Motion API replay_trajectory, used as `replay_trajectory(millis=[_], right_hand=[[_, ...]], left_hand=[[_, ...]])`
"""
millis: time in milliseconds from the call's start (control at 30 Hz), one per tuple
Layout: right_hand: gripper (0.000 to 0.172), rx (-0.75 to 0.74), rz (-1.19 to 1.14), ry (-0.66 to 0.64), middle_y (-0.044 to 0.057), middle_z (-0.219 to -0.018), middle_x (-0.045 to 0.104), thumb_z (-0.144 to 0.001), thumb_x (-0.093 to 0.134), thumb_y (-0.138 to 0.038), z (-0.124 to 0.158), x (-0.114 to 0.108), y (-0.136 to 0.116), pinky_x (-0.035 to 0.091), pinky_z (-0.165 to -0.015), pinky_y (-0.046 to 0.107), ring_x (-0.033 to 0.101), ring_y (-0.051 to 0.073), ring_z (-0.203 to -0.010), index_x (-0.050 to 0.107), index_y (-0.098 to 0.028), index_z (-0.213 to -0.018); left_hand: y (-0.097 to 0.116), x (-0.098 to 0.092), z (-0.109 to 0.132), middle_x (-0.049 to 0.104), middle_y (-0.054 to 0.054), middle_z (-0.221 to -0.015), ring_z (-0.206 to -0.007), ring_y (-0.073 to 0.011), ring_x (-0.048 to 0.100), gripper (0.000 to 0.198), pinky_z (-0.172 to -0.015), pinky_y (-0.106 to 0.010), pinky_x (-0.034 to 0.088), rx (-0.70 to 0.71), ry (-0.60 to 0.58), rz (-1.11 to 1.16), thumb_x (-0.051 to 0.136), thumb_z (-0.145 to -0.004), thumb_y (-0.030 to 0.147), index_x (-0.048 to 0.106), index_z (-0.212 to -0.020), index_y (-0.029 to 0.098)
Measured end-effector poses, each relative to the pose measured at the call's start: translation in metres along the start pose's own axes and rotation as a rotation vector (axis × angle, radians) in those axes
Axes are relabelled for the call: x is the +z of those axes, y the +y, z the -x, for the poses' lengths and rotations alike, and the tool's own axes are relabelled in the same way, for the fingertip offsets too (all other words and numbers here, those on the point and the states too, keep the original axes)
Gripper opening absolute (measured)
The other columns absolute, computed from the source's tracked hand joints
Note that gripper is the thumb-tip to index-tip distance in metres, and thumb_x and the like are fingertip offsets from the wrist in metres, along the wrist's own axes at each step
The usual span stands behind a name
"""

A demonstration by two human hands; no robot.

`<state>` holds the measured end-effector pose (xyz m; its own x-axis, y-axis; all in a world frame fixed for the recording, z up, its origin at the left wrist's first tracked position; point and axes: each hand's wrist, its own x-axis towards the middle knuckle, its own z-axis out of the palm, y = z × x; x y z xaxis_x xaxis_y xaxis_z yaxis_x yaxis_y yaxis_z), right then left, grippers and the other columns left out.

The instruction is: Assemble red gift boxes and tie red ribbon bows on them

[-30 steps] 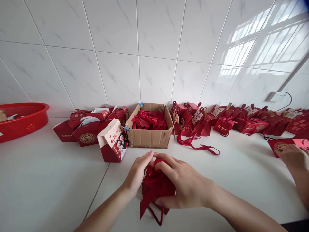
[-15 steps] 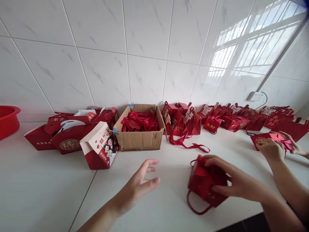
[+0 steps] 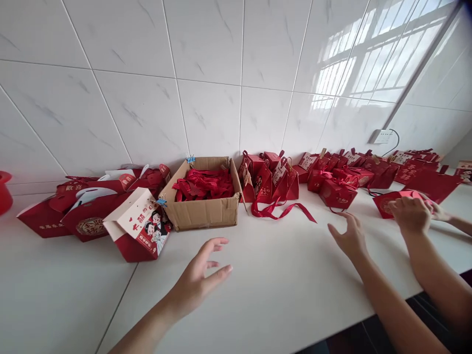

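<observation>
My left hand hovers over the white counter with fingers apart and nothing in it, in front of the cardboard box. My right hand is also open and holds nothing. Just beyond its fingertips stands a red gift box with a ribbon bow on top, among other red boxes. A loose red ribbon lies on the counter between the cardboard box and my right hand. Red ribbons fill the cardboard box. To its left, a white-topped red gift box with a printed couple stands tilted.
More red gift boxes crowd the left side by the tiled wall. Several handled red boxes stand right of the cardboard box. A co-worker's hands are at another red box. A power strip is at the wall.
My right hand has let go of the red gift box, which now stands farther back among the others. My left hand stays open, and the view has shifted to the right.
</observation>
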<state>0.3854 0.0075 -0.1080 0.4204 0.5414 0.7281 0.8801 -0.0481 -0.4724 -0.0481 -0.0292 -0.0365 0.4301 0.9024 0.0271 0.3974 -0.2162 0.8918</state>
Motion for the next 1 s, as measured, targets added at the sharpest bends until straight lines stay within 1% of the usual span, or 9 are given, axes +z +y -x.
replay_trajectory(millis=[167,267,333,467,600,700,767,900,1000], right_hand=[[0.028,-0.094,-0.083,0.117,0.017,-0.116,0.058,-0.076,0.06,-0.038,-0.012,-0.015,-0.031,0.037,-0.1,0.059,0.052,0.037,-0.115,0.058,-0.022,-0.099],[0.023,-0.259,-0.203,0.188,0.016,-0.12,0.057,-0.078,0.063,-0.031,-0.018,-0.022,-0.081,0.045,-0.095,0.054,0.054,0.034,-0.114,0.059,-0.022,-0.098],[0.023,-0.465,-0.305,0.27,0.015,-0.124,0.053,-0.077,0.063,-0.024,-0.018,-0.024,-0.121,0.049,-0.091,0.053,0.054,0.033,-0.116,0.058,-0.02,-0.099],[0.03,-0.704,-0.487,0.328,0.012,-0.124,0.049,-0.073,0.062,-0.012,-0.014,-0.028,-0.189,0.054,-0.078,0.045,0.056,0.031,-0.11,0.056,-0.024,-0.1],[0.026,-0.756,-0.562,0.322,0.01,-0.121,0.049,-0.074,0.059,-0.014,-0.016,-0.035,-0.232,0.054,-0.074,0.046,0.057,0.032,-0.108,0.055,-0.026,-0.096],[0.018,-0.689,-0.613,0.304,0.011,-0.119,0.052,-0.077,0.057,-0.017,-0.018,-0.041,-0.257,0.054,-0.077,0.046,0.057,0.031,-0.11,0.056,-0.025,-0.092],[0.014,-0.621,-0.696,0.221,0.011,-0.112,0.058,-0.08,0.055,-0.017,-0.019,-0.044,-0.272,0.053,-0.08,0.045,0.061,0.028,-0.105,0.056,-0.024,-0.092],[0.018,-0.49,-0.86,-0.109,0.002,-0.083,0.065,-0.084,0.054,-0.016,-0.025,-0.042,-0.298,0.054,-0.073,0.035,0.066,0.018,-0.079,0.052,-0.023,-0.101],[0.009,-0.433,-0.897,-0.329,0.0,-0.077,0.064,-0.084,0.055,-0.017,-0.029,-0.028,-0.317,0.053,-0.067,0.029,0.065,0.015,-0.072,0.053,-0.021,-0.091]], left_hand=[[-0.009,-0.014,-0.024,0.041,-0.02,-0.139,-0.13,-0.0334,0.037,0.042,-0.107,-0.052,0.034,0.41,0.563,-0.722,0.052,-0.087,0.023,0.043,-0.127,0.014],[-0.009,-0.036,-0.049,0.036,-0.022,-0.145,-0.134,-0.0364,0.032,0.056,-0.107,-0.052,0.031,0.425,0.708,-1.027,0.053,-0.084,0.017,0.035,-0.137,0.009],[-0.01,-0.049,-0.062,0.042,-0.021,-0.142,-0.133,-0.0372,0.034,0.058,-0.106,-0.054,0.029,0.396,0.714,-1.136,0.055,-0.084,0.017,0.036,-0.138,0.009],[-0.02,-0.054,-0.066,0.065,-0.014,-0.104,-0.104,-0.0325,0.055,0.032,-0.096,-0.051,0.034,0.387,0.732,-1.181,0.054,-0.087,0.021,0.057,-0.118,0.014],[-0.031,-0.042,-0.043,0.068,-0.011,-0.097,-0.089,-0.0269,0.057,0.029,-0.086,-0.044,0.035,0.427,0.744,-1.223,0.046,-0.089,0.011,0.06,-0.113,0.017],[-0.037,-0.035,-0.026,0.07,-0.009,-0.097,-0.087,-0.0248,0.059,0.034,-0.082,-0.041,0.035,0.491,0.73,-1.248,0.044,-0.086,0.003,0.061,-0.111,0.018],[-0.04,-0.033,-0.018,0.071,-0.008,-0.096,-0.086,-0.0238,0.06,0.035,-0.081,-0.04,0.035,0.547,0.718,-1.253,0.044,-0.085,0.001,0.063,-0.108,0.019],[-0.043,-0.033,-0.011,0.072,-0.007,-0.095,-0.086,-0.0217,0.063,0.029,-0.081,-0.037,0.039,0.657,0.669,-1.235,0.047,-0.085,0.005,0.065,-0.104,0.017],[-0.043,-0.035,-0.009,0.072,-0.008,-0.096,-0.086,-0.0213,0.065,0.031,-0.08,-0.036,0.044,0.691,0.655,-1.202,0.045,-0.084,0.003,0.065,-0.104,0.015]])
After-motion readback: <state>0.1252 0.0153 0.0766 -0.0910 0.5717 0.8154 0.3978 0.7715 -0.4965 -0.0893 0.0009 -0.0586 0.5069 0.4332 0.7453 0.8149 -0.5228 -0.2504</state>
